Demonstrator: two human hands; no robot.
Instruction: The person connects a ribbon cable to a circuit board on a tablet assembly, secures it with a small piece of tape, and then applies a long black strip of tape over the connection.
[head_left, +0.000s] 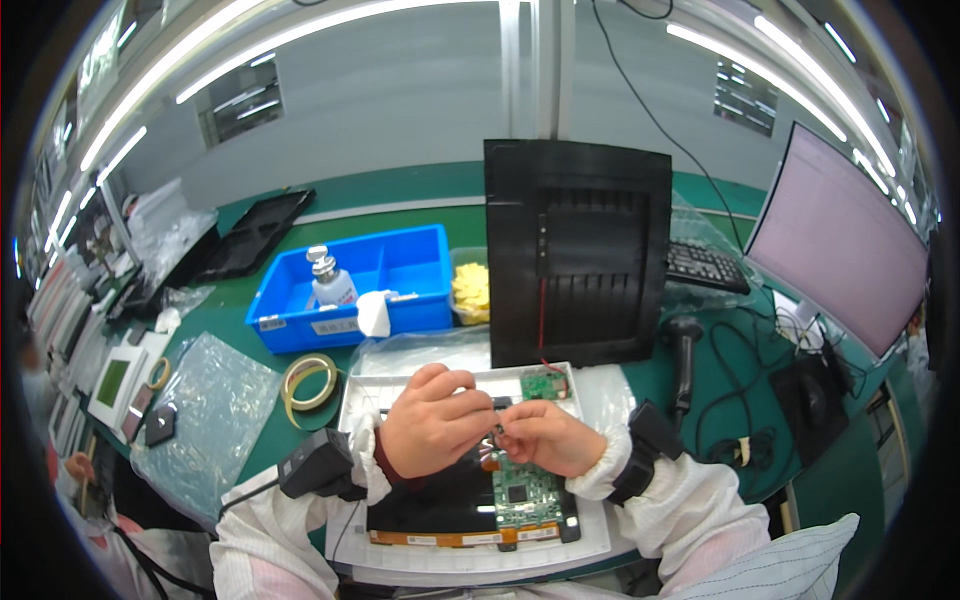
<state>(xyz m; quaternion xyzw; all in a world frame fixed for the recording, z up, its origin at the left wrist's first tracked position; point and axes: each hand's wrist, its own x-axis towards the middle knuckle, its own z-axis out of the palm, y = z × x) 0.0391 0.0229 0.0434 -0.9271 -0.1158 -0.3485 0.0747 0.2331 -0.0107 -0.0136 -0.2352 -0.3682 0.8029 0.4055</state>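
My left hand (432, 422) and my right hand (552, 438) meet over an opened flat device. The fingertips of both are pinched together around something small, which the fingers hide. Below them lies a green circuit board (530, 492), beside a dark panel (430, 500) with an orange flex strip (435, 538) along its near edge. These parts rest in a white tray-like frame (592, 540). Just beyond my right hand is a smaller green board (543, 386). A thin red cable (542, 320) runs from it up a black back cover (610, 240) that stands upright.
Left of the cover stand a blue divided bin (420, 270) with a pump bottle (332, 285) and a tub of yellow pieces (470, 292). A tape roll (309, 388) lies near a clear plastic bag (205, 420). Rightward are a scanner (684, 365), keyboard (707, 266), monitor (838, 240) and loose cables.
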